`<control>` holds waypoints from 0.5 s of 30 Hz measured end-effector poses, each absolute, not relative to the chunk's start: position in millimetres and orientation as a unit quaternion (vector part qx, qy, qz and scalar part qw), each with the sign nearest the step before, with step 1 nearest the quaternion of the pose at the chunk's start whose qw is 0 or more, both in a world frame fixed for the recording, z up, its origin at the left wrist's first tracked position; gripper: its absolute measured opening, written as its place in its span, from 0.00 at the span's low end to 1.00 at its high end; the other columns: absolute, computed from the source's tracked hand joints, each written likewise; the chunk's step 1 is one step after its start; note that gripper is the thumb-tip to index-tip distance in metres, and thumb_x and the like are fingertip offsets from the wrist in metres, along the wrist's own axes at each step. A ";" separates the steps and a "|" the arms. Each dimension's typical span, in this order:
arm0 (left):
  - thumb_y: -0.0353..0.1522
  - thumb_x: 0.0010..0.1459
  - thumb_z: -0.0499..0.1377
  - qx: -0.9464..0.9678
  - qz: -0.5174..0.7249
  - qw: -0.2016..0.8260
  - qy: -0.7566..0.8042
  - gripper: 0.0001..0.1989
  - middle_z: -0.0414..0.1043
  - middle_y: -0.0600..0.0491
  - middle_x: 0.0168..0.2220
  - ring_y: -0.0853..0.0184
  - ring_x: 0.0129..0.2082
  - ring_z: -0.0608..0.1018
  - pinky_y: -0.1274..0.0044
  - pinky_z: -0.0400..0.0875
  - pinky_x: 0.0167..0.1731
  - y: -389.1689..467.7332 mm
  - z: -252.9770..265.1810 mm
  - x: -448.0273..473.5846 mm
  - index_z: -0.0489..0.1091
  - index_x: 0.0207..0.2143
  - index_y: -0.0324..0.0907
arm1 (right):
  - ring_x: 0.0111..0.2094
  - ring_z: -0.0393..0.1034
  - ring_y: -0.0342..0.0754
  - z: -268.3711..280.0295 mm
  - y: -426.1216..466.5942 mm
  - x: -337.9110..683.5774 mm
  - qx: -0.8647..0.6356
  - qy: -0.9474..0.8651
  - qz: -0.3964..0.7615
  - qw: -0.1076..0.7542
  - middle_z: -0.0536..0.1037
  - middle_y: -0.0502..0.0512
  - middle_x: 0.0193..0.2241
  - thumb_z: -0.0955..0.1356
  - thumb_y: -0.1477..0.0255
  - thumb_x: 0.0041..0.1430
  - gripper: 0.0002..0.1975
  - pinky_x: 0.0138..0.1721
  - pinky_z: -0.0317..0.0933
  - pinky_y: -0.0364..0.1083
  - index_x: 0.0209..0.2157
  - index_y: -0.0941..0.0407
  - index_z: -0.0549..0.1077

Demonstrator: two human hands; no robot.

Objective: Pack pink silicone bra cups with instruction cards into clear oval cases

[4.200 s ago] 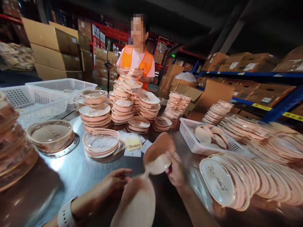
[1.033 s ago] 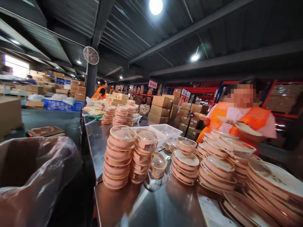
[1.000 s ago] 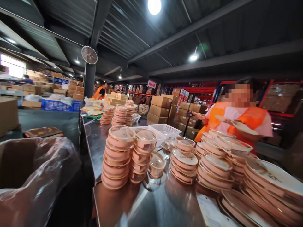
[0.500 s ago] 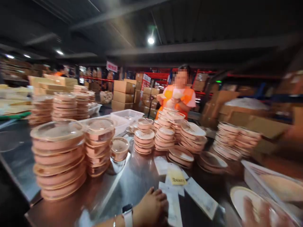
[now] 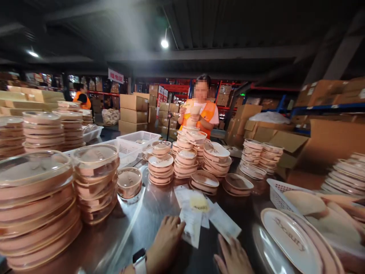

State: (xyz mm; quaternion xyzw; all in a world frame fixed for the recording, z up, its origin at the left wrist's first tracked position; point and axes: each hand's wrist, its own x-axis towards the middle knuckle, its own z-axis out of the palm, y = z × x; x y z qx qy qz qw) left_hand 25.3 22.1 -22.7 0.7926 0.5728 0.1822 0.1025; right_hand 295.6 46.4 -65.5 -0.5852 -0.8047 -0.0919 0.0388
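My left hand (image 5: 168, 238), with a watch at the wrist, rests on the metal table beside white paper slips (image 5: 191, 224). Its fingers are loosely bent and nothing shows in them. Fingers spread, my right hand (image 5: 234, 255) lies low in the view, near the end of another white slip (image 5: 225, 221), and holds nothing. To its right an oval pale piece with "Beauty" lettering (image 5: 291, 239) leans over similar pieces. A yellow label (image 5: 199, 204) lies on the slips.
Stacks of pink-sided, clear-topped round containers (image 5: 37, 213) fill the left and back of the table (image 5: 148, 213). White plastic baskets (image 5: 139, 140) stand behind; another basket (image 5: 281, 199) is at right. A co-worker in an orange vest (image 5: 209, 116) stands across, holding pale pieces.
My right hand has left the oval piece at the right and moved left towards the slips. My left hand stays beside the slips. The view has turned rightward.
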 end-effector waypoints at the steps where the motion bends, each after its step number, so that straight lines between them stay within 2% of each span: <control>1: 0.25 0.65 0.47 0.793 0.185 0.102 0.572 0.19 0.74 0.44 0.52 0.54 0.52 0.74 0.58 0.63 0.58 22.1 -22.5 24.7 0.71 0.54 0.40 | 0.63 0.58 0.71 -51.9 40.8 287.9 -0.535 -0.844 -0.014 0.030 0.64 0.72 0.62 0.64 0.62 0.65 0.28 0.60 0.58 0.69 0.63 0.59 0.66; 2: 0.25 0.65 0.47 0.795 0.186 0.105 0.567 0.18 0.76 0.45 0.49 0.55 0.49 0.75 0.59 0.66 0.56 21.8 -22.7 24.3 0.73 0.50 0.40 | 0.67 0.52 0.64 -40.2 35.4 279.8 -0.484 -0.873 0.061 0.024 0.57 0.64 0.66 0.63 0.63 0.66 0.29 0.65 0.49 0.67 0.67 0.55 0.60; 4: 0.25 0.64 0.47 0.803 0.185 0.115 0.554 0.16 0.77 0.45 0.44 0.55 0.46 0.76 0.60 0.69 0.52 19.8 -23.5 24.7 0.75 0.43 0.39 | 0.70 0.43 0.56 -25.4 27.6 266.8 -0.458 -0.877 0.143 0.023 0.50 0.57 0.69 0.61 0.65 0.67 0.31 0.68 0.40 0.64 0.69 0.52 0.54; 6: 0.26 0.64 0.49 0.815 0.188 0.127 0.534 0.14 0.78 0.47 0.43 0.57 0.45 0.77 0.61 0.68 0.53 15.3 -23.9 26.6 0.75 0.41 0.41 | 0.71 0.40 0.55 -23.8 25.4 262.9 -0.482 -0.860 0.164 0.041 0.49 0.57 0.70 0.61 0.65 0.66 0.30 0.69 0.35 0.64 0.68 0.53 0.56; 8: 0.26 0.64 0.50 0.830 0.193 0.140 0.505 0.12 0.77 0.50 0.44 0.60 0.48 0.76 0.60 0.63 0.59 9.4 -22.8 29.0 0.74 0.40 0.43 | 0.71 0.39 0.57 -33.0 30.0 268.0 -0.516 -0.839 0.147 0.089 0.51 0.60 0.69 0.62 0.65 0.66 0.30 0.69 0.35 0.65 0.67 0.56 0.59; 10: 0.29 0.62 0.54 0.847 0.184 0.161 0.472 0.12 0.75 0.51 0.51 0.59 0.56 0.74 0.57 0.55 0.65 5.6 -20.5 29.8 0.74 0.44 0.47 | 0.70 0.42 0.59 -47.2 41.3 278.8 -0.542 -0.813 0.116 0.178 0.55 0.64 0.68 0.62 0.67 0.64 0.29 0.68 0.40 0.65 0.65 0.60 0.62; 11: 0.31 0.61 0.57 0.856 0.167 0.180 0.454 0.15 0.72 0.50 0.57 0.56 0.61 0.70 0.54 0.51 0.67 5.9 -19.4 29.0 0.73 0.49 0.48 | 0.69 0.46 0.59 -54.4 48.8 285.2 -0.554 -0.794 0.096 0.231 0.58 0.66 0.67 0.62 0.68 0.63 0.29 0.68 0.46 0.63 0.64 0.61 0.64; 13: 0.37 0.59 0.61 0.870 0.120 0.222 0.423 0.28 0.58 0.46 0.68 0.51 0.69 0.58 0.51 0.45 0.68 12.4 -18.6 23.0 0.64 0.62 0.51 | 0.66 0.58 0.58 -66.0 65.3 298.7 -0.581 -0.737 0.042 0.342 0.66 0.68 0.63 0.62 0.71 0.62 0.27 0.63 0.58 0.60 0.61 0.61 0.66; 15: 0.39 0.61 0.59 0.867 0.088 0.216 0.440 0.33 0.47 0.45 0.72 0.51 0.71 0.50 0.52 0.44 0.68 26.8 -21.6 7.9 0.56 0.68 0.49 | 0.63 0.63 0.58 -72.1 79.8 310.9 -0.614 -0.693 -0.001 0.378 0.69 0.68 0.60 0.60 0.72 0.63 0.25 0.61 0.62 0.60 0.60 0.61 0.66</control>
